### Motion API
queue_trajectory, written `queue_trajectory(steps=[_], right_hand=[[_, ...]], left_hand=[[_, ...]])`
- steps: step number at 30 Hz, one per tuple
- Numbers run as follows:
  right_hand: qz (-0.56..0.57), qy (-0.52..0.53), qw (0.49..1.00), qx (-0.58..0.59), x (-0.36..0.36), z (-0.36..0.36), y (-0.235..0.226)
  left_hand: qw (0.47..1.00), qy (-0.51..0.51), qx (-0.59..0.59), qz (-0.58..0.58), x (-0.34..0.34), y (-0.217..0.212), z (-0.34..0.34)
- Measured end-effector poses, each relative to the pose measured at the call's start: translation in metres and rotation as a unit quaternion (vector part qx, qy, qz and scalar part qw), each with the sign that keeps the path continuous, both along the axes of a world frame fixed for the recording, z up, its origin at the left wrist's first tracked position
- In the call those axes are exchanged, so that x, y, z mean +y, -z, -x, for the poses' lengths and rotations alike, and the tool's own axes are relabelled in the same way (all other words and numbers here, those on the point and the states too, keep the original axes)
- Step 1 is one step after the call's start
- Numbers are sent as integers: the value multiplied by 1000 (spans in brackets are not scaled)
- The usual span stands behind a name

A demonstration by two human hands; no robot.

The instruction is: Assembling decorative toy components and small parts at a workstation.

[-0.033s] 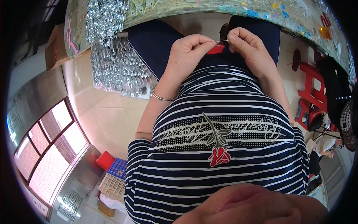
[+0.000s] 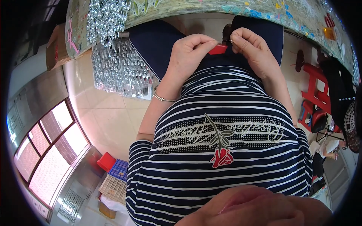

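A thin, pale strand (image 2: 224,40) runs nearly level between my two hands above my lap. My left hand (image 2: 192,49) pinches one end between thumb and forefinger. At the other end, the thumb and forefinger of my right hand (image 2: 249,47) are closed on it. Whether it is thread or fine wire is too small to tell. Just below the strand, a small red piece (image 2: 218,49) shows beside my left fingertips, over my dark trousers. What bears it up cannot be made out.
A paint-flecked table (image 2: 211,8) curves ahead, with shiny silver strands (image 2: 106,22) heaped at its left. More silver pieces (image 2: 120,69) hang or lie below. Red-handled scissors (image 2: 329,20) rest at the table's right. A red stool (image 2: 316,86) stands right; stacked crates (image 2: 118,170) are lower left.
My left fingertips have shifted very slightly left, and the strand lies a little more level. My right hand has hardly moved.
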State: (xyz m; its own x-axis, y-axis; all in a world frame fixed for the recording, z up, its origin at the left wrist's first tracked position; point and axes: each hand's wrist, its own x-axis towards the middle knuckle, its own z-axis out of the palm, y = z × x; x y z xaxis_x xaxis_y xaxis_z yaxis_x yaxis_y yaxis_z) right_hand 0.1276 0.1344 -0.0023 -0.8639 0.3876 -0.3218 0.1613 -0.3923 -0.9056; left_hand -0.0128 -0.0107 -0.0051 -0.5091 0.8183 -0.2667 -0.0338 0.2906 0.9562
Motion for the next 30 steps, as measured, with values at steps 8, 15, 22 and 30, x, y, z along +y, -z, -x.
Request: queue_trajectory(steps=[8, 15, 22, 30], right_hand=[[-73, -17, 997, -21, 5, 4, 11], [-172, -27, 984, -45, -1, 4, 9], [-81, -5, 997, -18, -2, 4, 6], [-59, -8, 998, -10, -1, 1, 7]], left_hand=[[999, 32, 27, -22, 1, -12, -9], [999, -23, 1, -40, -3, 2, -4], [999, 9, -36, -27, -3, 4, -4], [998, 4, -50, -40, 1, -3, -7]])
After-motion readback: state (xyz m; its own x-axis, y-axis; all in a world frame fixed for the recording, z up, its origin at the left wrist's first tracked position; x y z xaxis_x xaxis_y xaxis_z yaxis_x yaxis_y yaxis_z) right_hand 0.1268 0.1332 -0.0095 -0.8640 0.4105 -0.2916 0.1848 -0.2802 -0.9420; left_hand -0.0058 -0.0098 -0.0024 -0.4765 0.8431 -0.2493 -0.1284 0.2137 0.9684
